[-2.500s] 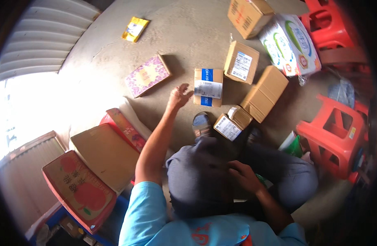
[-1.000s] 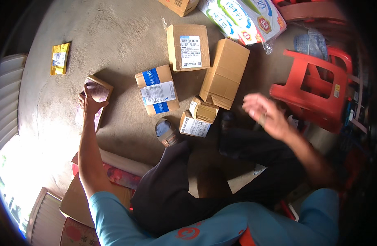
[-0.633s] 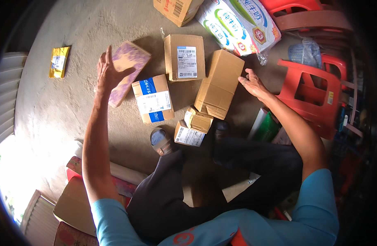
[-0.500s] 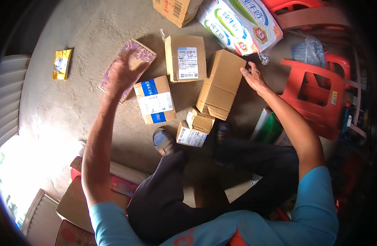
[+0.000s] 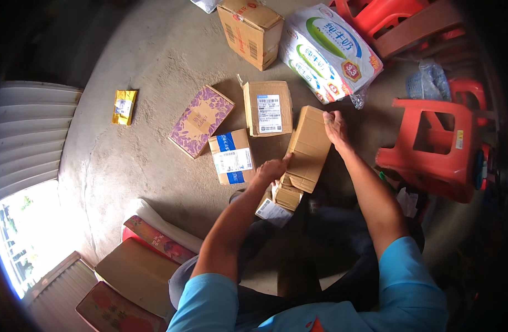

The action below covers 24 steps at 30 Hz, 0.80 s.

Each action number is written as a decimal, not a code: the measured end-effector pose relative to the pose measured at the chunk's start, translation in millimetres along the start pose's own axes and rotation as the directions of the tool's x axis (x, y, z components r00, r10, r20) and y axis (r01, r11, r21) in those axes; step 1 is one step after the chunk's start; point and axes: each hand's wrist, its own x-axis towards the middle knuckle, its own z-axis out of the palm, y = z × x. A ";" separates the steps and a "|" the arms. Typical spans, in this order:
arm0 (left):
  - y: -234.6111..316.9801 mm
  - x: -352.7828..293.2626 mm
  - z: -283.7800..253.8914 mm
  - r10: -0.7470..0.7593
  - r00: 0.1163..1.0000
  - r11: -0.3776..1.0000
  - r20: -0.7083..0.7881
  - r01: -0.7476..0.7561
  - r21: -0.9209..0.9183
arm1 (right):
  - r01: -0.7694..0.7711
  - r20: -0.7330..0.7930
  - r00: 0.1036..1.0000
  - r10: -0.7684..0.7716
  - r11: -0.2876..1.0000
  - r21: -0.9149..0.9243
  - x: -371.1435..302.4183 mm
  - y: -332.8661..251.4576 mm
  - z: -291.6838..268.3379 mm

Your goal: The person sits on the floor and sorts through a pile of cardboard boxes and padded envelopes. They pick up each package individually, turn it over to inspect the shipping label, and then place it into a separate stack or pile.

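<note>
A long plain brown cardboard box [image 5: 308, 146] lies on the concrete floor in front of me. My right hand [image 5: 335, 126] grips its far right corner. My left hand [image 5: 272, 170] holds its near left edge. A small taped box with a white label [image 5: 277, 205] sits just below the long box, close to my left hand. Left of it lie a brown box with a blue stripe and white label [image 5: 232, 157] and a purple patterned flat box [image 5: 201, 120]. A labelled brown box [image 5: 268, 107] lies beyond.
A larger brown carton [image 5: 251, 30] and a white and green printed pack [image 5: 327, 51] lie farther off. Red plastic stools [image 5: 436, 146] stand at the right. A yellow packet [image 5: 124, 106] lies at the left. Flat boxes with red prints [image 5: 137, 271] are stacked beside my left knee.
My left hand let go of the purple patterned box, which now lies on the floor, and came to the long brown box. My right hand moved onto that box's far corner.
</note>
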 end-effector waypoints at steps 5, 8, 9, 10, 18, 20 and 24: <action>-10.7 -12.7 32.1 0.140 0.985 0.987 -0.097 -0.147 -0.071 | -0.130 -0.047 0.991 0.126 0.986 -0.105 -17.4 22.9 -5.3; -9.2 -18.1 16.8 0.063 0.996 0.976 -0.058 -0.073 -0.205 | 0.087 -0.104 0.987 -0.119 0.959 -0.270 -24.7 -3.2 -5.5; -24.7 -0.3 15.2 0.216 0.968 0.961 -0.124 -0.233 -0.146 | 0.308 -0.079 0.936 -0.344 0.906 -0.290 -27.7 -33.9 -9.8; -38.8 17.0 10.0 0.368 0.912 0.921 -0.181 -0.385 -0.066 | 0.511 -0.062 0.832 -0.551 0.805 -0.302 -28.0 -66.8 -12.6; -7.6 25.4 -11.2 0.496 0.764 0.860 -0.413 -0.499 0.110 | 0.670 -0.072 0.706 -0.705 0.697 -0.255 116.9 -269.6 -15.0; -4.2 36.5 -6.3 0.611 0.635 0.779 -0.472 -0.589 0.216 | 0.608 -0.038 0.766 -0.641 0.743 -0.280 153.2 -289.4 -5.7; 36.2 1.5 -23.8 0.428 0.798 0.838 -0.425 -0.526 -0.145 | 0.607 -0.114 0.734 -0.670 0.722 -0.333 195.5 -273.7 27.3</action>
